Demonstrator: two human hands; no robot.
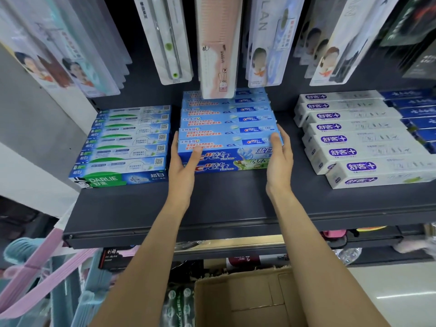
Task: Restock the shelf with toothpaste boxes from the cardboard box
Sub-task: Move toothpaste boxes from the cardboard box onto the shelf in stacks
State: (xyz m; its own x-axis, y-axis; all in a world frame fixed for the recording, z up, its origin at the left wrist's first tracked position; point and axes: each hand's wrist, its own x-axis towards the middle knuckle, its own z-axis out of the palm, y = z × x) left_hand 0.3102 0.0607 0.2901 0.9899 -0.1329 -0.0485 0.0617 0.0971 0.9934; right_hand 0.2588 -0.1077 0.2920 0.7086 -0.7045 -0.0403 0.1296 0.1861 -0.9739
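Bracketing the front Crest boxes [226, 156], left hand [182, 161] and right hand [279, 159] press flat-fingered against the ends; uneven pushing could topple the stack

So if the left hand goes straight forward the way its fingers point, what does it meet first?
The left hand already touches the front Crest box at its left end. Past its fingertips the line likely runs between the Crest stack and the Darlie boxes; depth is unclear.
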